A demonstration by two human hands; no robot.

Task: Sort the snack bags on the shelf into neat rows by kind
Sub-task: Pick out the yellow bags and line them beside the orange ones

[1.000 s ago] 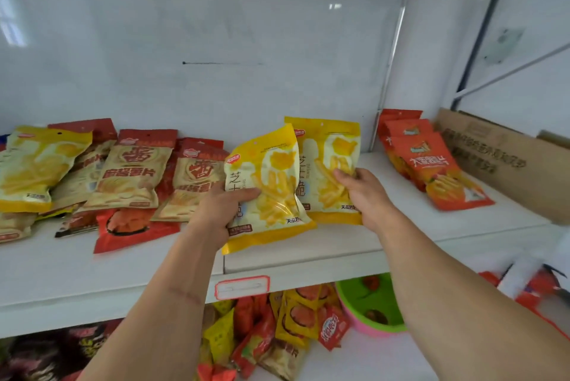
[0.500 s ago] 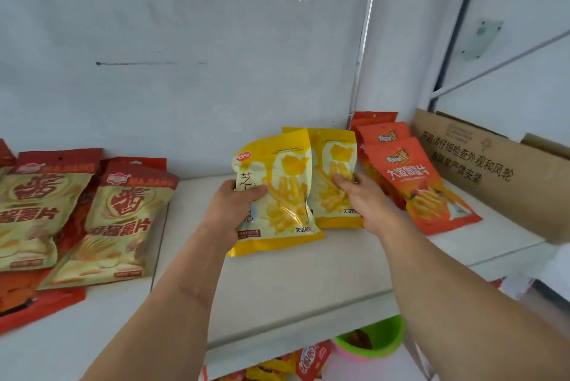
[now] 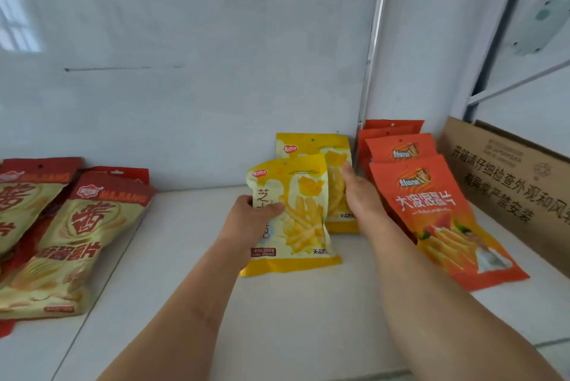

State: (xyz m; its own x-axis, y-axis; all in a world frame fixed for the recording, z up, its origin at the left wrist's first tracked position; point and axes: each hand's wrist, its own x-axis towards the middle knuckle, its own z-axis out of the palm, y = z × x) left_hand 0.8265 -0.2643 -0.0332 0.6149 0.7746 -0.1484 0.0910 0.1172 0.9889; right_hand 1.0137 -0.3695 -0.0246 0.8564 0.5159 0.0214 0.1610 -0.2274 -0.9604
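Two yellow fry bags being lined up on the white shelf (image 3: 191, 303).

The left hand (image 3: 246, 220) is gripping the front yellow fries bag (image 3: 296, 217) by its left edge, thumb across its face, while the right hand (image 3: 359, 195) is pressing flat-fingered on the rear yellow bag (image 3: 311, 146), just beside the orange chip bags (image 3: 431, 211). Red-and-tan bags (image 3: 77, 241) are lying well apart at left.

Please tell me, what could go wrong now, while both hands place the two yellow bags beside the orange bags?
1. The left hand grips the front yellow fries bag only at its left edge; it might tip or slip forward.
2. The right hand presses the rear yellow fries bag close to the leaning orange crisp bags; a nudge could topple that row.
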